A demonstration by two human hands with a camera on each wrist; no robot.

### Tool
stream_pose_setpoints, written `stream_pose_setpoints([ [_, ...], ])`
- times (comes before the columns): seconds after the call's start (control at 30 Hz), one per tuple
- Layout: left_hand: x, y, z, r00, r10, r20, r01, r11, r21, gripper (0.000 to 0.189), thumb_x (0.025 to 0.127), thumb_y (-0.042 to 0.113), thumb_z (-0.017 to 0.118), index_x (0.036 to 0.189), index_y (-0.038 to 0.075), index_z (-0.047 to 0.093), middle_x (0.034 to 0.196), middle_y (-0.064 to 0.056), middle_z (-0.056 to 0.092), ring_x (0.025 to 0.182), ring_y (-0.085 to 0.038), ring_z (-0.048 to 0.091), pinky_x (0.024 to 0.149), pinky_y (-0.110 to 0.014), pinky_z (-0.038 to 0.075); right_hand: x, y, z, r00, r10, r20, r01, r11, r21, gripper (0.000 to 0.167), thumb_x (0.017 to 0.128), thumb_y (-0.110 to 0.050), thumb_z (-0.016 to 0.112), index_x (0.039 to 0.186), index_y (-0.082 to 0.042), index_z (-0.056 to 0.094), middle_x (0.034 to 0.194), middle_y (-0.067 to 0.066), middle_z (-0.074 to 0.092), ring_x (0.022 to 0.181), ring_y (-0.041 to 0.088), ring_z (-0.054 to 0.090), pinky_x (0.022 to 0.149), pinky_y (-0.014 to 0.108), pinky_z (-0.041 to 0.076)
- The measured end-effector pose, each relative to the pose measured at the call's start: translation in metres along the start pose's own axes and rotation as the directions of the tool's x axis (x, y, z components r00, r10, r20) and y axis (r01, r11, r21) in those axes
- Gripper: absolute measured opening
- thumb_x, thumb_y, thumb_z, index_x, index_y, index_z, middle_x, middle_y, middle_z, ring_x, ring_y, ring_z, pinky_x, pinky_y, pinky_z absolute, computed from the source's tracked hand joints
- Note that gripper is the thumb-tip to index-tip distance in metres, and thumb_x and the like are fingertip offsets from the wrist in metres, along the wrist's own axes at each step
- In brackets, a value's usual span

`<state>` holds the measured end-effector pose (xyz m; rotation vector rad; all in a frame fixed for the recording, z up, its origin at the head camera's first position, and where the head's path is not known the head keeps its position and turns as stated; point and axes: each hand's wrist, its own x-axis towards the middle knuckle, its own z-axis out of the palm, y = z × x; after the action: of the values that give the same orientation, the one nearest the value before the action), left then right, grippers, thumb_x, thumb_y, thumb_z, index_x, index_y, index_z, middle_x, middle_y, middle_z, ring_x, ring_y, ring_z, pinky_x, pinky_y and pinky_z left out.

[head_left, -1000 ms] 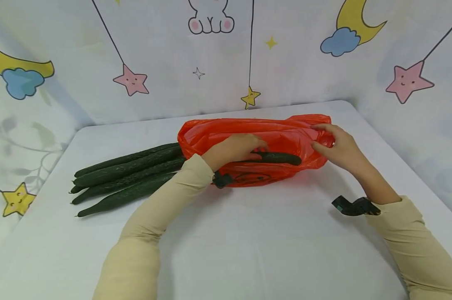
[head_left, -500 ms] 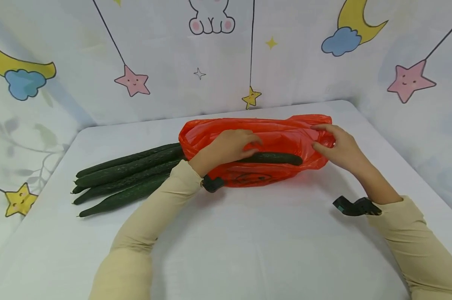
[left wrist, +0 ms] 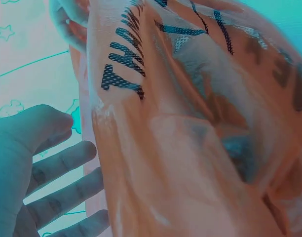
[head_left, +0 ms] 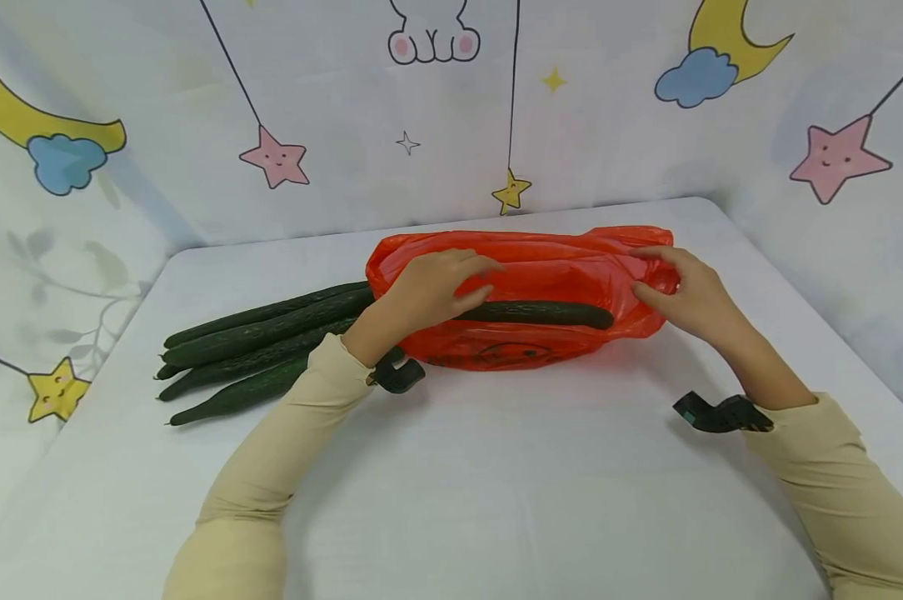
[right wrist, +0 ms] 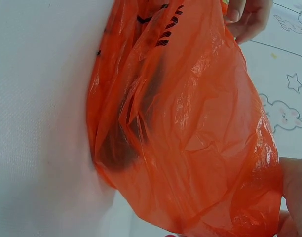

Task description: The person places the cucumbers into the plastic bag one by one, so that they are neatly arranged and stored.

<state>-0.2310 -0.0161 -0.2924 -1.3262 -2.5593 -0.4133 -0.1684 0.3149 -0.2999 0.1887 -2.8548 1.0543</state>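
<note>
A dark green cucumber [head_left: 537, 313] lies lengthwise in the mouth of a red plastic bag [head_left: 556, 279]; its left end is hidden by my left hand [head_left: 431, 283]. That hand hovers over the bag's left part, thumb and fingers apart with nothing between them. At the bag's right end, my right hand [head_left: 691, 287] holds the rim, with thumb and index finger spread at the mouth. Bag plastic hides its fingertips in the right wrist view. Dark shapes [right wrist: 119, 153] show through the plastic there. Printed letters [left wrist: 124, 54] mark the bag's side in the left wrist view.
Several cucumbers [head_left: 271, 329] lie side by side on the white table [head_left: 496, 467], left of the bag; my left forearm and the bag cover their right ends. A printed cloth wall [head_left: 346, 108] stands behind the table. Each wrist carries a small black camera [head_left: 721, 412].
My left hand has let go of the cucumber in the bag and drawn back to the left, its fingers parting. The right hand stays at the bag's right end. The head view shifts slightly.
</note>
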Motion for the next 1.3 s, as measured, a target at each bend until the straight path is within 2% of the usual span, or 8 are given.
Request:
stream_pose_setpoints([
  [0.17,-0.011,-0.002,-0.001,0.997,0.032,-0.067,-0.035,0.999,-0.039,0.03,0.095,0.021,0.064,0.122,0.008,0.067,0.108,-0.005,0.07,0.085,-0.018,0.065,0.065,-0.026,0.052,0.0,0.001,0.0,1.0,-0.001,0.004,0.001,1.0,0.001,0.049,0.097,-0.014,0.057,0.141,0.003,0.044,0.14,0.031,0.04,0.12,0.049,0.042,0.086,0.063,0.049],
  [0.37,-0.022,-0.004,-0.004,0.99,0.061,-0.127,-0.07,0.996,-0.062,0.027,0.094,0.018,0.065,0.119,0.007,0.067,0.108,-0.007,0.07,0.086,-0.021,0.065,0.06,-0.026,0.049,0.001,0.001,0.0,1.0,-0.006,0.003,0.006,1.0,-0.004,0.049,0.096,-0.014,0.057,0.14,0.003,0.044,0.139,0.03,0.042,0.118,0.048,0.043,0.082,0.056,0.052],
  [0.53,-0.029,-0.006,-0.003,0.982,0.081,-0.17,-0.095,0.992,-0.08,0.026,0.093,0.017,0.066,0.116,0.005,0.067,0.107,-0.007,0.07,0.088,-0.021,0.066,0.066,-0.026,0.053,0.002,0.003,-0.001,1.0,-0.007,-0.001,0.007,1.0,-0.014,0.048,0.097,-0.015,0.057,0.14,0.002,0.045,0.14,0.03,0.042,0.12,0.048,0.042,0.082,0.054,0.052],
  [0.73,-0.044,-0.009,-0.004,0.98,0.069,-0.187,-0.088,0.992,-0.095,0.025,0.091,0.014,0.068,0.115,0.005,0.067,0.11,-0.008,0.07,0.101,-0.023,0.067,0.084,-0.034,0.056,0.002,0.003,0.001,1.0,-0.013,0.001,0.013,1.0,-0.01,0.048,0.097,-0.015,0.056,0.14,0.003,0.045,0.14,0.031,0.041,0.123,0.049,0.039,0.086,0.065,0.047],
  [0.97,-0.059,-0.015,-0.005,0.975,0.066,-0.211,-0.091,0.99,-0.11,0.022,0.091,0.011,0.068,0.111,0.004,0.068,0.106,-0.009,0.071,0.099,-0.024,0.066,0.076,-0.033,0.057,0.0,0.003,0.002,1.0,-0.009,0.011,0.009,1.0,-0.001,0.049,0.097,-0.014,0.056,0.141,0.003,0.044,0.14,0.032,0.041,0.122,0.05,0.039,0.086,0.065,0.048],
  [1.03,-0.064,-0.017,-0.005,0.976,0.059,-0.211,-0.084,0.99,-0.11,0.022,0.09,0.012,0.069,0.11,0.004,0.068,0.105,-0.009,0.071,0.101,-0.025,0.066,0.08,-0.036,0.057,0.0,0.003,0.002,1.0,-0.008,0.01,0.008,1.0,-0.001,0.048,0.097,-0.014,0.056,0.141,0.003,0.044,0.14,0.031,0.041,0.122,0.05,0.039,0.086,0.065,0.048],
  [1.13,-0.072,-0.019,-0.006,0.978,0.044,-0.206,-0.068,0.991,-0.113,0.021,0.09,0.013,0.07,0.109,0.005,0.069,0.104,-0.007,0.07,0.096,-0.022,0.067,0.077,-0.033,0.057,0.001,0.003,0.003,1.0,-0.005,0.011,0.005,1.0,0.0,0.049,0.097,-0.014,0.056,0.141,0.004,0.044,0.141,0.031,0.04,0.123,0.05,0.039,0.087,0.066,0.047],
  [1.3,-0.086,-0.025,-0.006,0.983,-0.003,-0.181,-0.023,0.989,-0.144,0.021,0.091,0.014,0.069,0.11,0.006,0.069,0.104,-0.006,0.069,0.072,-0.018,0.058,0.06,-0.027,0.049,0.002,0.003,0.002,1.0,-0.004,0.014,0.004,1.0,-0.003,0.049,0.097,-0.015,0.057,0.141,0.003,0.043,0.141,0.032,0.04,0.123,0.05,0.039,0.087,0.066,0.047],
])
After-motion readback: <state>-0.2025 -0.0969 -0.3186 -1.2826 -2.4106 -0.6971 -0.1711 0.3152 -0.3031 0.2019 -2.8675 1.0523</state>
